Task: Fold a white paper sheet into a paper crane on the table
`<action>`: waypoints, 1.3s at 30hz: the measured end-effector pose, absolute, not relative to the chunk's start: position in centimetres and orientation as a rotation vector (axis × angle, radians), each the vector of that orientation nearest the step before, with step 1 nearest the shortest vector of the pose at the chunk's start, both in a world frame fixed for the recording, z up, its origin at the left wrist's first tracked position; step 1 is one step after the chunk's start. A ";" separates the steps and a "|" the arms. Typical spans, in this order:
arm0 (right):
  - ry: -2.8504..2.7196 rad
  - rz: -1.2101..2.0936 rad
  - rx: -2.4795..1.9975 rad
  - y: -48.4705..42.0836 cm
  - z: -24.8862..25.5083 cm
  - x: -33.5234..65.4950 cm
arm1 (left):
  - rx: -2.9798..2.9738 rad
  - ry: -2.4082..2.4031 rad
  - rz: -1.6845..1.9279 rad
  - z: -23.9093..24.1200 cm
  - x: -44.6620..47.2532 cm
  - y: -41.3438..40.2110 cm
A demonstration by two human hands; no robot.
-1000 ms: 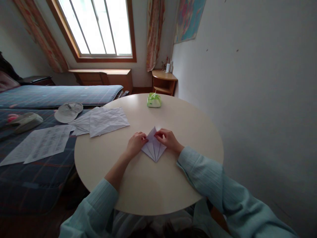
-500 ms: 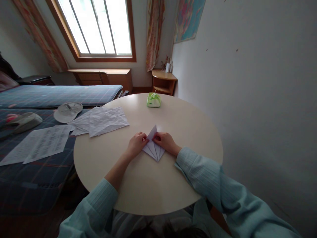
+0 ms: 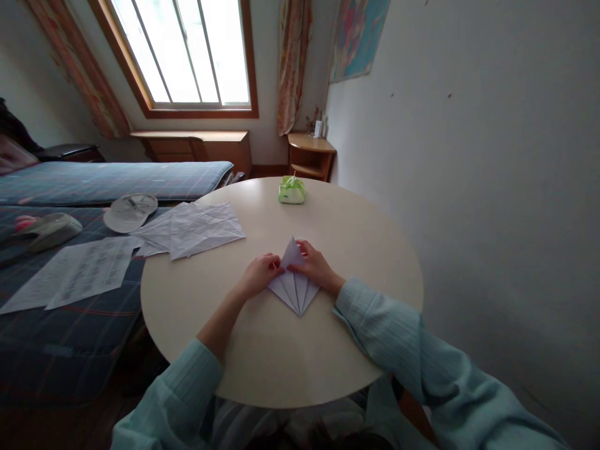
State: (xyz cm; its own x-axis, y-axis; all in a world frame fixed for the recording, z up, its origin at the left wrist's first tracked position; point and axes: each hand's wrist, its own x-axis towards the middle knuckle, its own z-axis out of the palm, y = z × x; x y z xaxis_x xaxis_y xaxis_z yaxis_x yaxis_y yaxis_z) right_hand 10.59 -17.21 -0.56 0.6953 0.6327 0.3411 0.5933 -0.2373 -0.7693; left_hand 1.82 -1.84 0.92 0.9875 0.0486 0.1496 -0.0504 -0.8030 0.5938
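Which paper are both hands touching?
The folded, pointed paper between the left hand and right hand; the creased sheets and printed pages lie away to the left, touched by neither.

From here, the left fingers [image 3: 275, 262] and the right fingers [image 3: 304, 246] cover parts of the folded paper [image 3: 294, 289], and I can't see what lies beneath them. The print on the loose sheets [image 3: 89, 270] is too small for me to read. Glare blanks out the view through the window [image 3: 187, 56]; its top and that of the poster [image 3: 357, 39] are cut off.
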 end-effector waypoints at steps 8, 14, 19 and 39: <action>-0.980 0.138 -1.927 -17.3 0.1 10.1 | 2.366 0.047 0.244 0.6 1.8 -2.0; -1.064 0.250 -1.873 -17.3 0.3 9.8 | 2.074 -0.014 0.227 0.1 2.4 -2.0; -1.097 0.267 -1.887 -17.4 0.5 9.6 | 2.076 0.073 0.291 0.8 2.1 -2.2; -1.267 0.378 -1.837 -17.5 0.5 9.3 | 1.882 0.172 0.543 1.7 2.0 -2.7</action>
